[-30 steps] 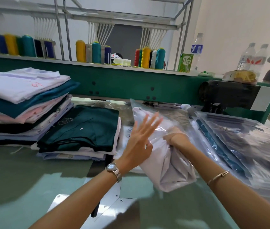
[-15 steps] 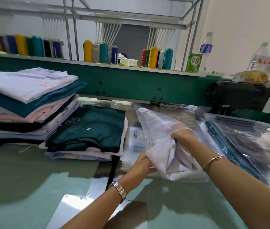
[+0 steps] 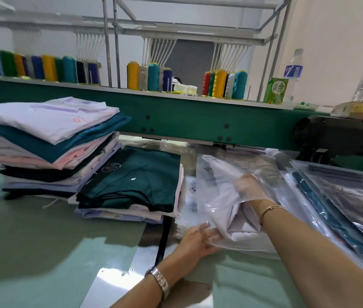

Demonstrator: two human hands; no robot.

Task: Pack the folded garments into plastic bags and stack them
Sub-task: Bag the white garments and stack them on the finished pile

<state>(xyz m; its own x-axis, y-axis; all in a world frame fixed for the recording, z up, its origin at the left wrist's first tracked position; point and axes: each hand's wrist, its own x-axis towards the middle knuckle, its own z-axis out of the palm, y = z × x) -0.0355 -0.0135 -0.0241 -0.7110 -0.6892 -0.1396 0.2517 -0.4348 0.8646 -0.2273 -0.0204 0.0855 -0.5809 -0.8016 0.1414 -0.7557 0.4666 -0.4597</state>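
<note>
Bagging | white garment (image 3: pixel 241 231) half inside plastic bag (image 3: pixel 220 172), low over bench (image 3: pixel 42 241) | left hand (image 3: pixel 195 241) fingers pinch bag mouth, I judge to hold it open | right hand (image 3: pixel 249 187) inside against garment; curled or flat, I cannot tell.

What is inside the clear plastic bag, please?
A folded white garment, partly in, with the right hand on it. The bag blurs the hand's grip and the garment's far end.
</note>
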